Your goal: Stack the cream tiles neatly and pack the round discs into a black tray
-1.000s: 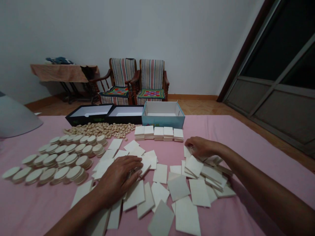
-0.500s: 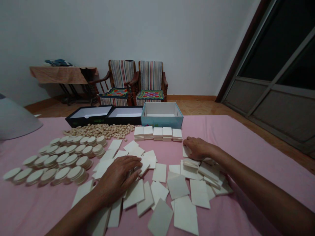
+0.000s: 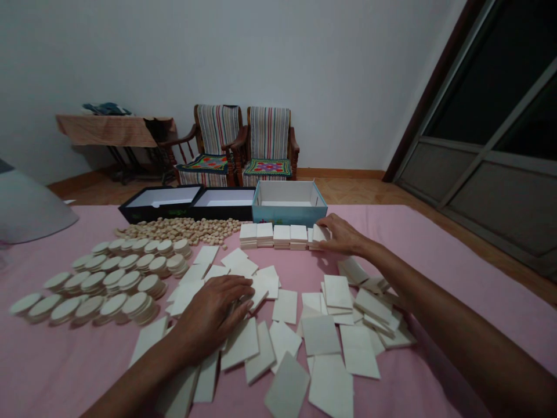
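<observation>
My left hand (image 3: 215, 310) lies flat, fingers stretched, on loose pale rectangular tiles (image 3: 278, 342) scattered over the pink cloth (image 3: 435, 249). My right hand (image 3: 342, 234) reaches forward and pinches one rectangular tile (image 3: 319, 233) at the right end of a row of neat tile stacks (image 3: 274, 234). That row stands just in front of a light blue open box (image 3: 289, 203). Another heap of loose tiles (image 3: 369, 305) lies under my right forearm.
Stacks of round pale discs (image 3: 108, 278) fill the left. A heap of small wooden pieces (image 3: 183, 228) lies before two black open boxes (image 3: 191, 200). Two striped armchairs (image 3: 243, 145) and a cloth-covered side table (image 3: 115, 130) stand by the far wall. A sliding door (image 3: 491, 133) is at right.
My right hand has lifted a tile from the right-hand heap and carried it forward to the end of the stacked row. My left hand has stayed put on the loose tiles.
</observation>
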{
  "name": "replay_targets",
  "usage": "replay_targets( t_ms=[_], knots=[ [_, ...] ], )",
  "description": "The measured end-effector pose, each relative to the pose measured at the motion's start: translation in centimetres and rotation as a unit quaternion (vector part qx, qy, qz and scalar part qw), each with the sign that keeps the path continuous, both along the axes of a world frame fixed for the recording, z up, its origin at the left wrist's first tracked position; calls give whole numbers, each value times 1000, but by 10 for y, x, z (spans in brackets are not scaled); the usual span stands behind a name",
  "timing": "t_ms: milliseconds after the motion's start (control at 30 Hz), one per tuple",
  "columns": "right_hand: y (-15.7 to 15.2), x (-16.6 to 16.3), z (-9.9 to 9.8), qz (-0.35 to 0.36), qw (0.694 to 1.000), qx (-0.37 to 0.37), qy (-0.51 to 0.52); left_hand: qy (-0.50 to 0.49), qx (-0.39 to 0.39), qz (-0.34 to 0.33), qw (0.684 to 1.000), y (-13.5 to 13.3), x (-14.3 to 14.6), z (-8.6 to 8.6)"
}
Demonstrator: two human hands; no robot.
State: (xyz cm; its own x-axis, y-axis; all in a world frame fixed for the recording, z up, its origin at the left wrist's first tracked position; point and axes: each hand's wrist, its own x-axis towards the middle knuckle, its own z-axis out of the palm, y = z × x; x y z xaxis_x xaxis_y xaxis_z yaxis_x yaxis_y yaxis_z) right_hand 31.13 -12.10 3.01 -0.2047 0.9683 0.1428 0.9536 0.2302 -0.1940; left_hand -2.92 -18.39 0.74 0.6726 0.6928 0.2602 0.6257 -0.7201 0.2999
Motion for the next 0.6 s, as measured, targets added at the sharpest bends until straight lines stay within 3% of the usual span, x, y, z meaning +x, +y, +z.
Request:
replay_targets(
  t_ms=[167,367,600],
  knots=[
    [21,-5,-6,-5,999,-19,-34,8,-5,-5,1000,-2,2,4],
    [1,13,2,-12,999,20,27,18,-10,0,1000,-3,1,3],
    [-44,43,11,0,969,-245,-26,11,-9,1,1000,0,1,0]
  ],
)
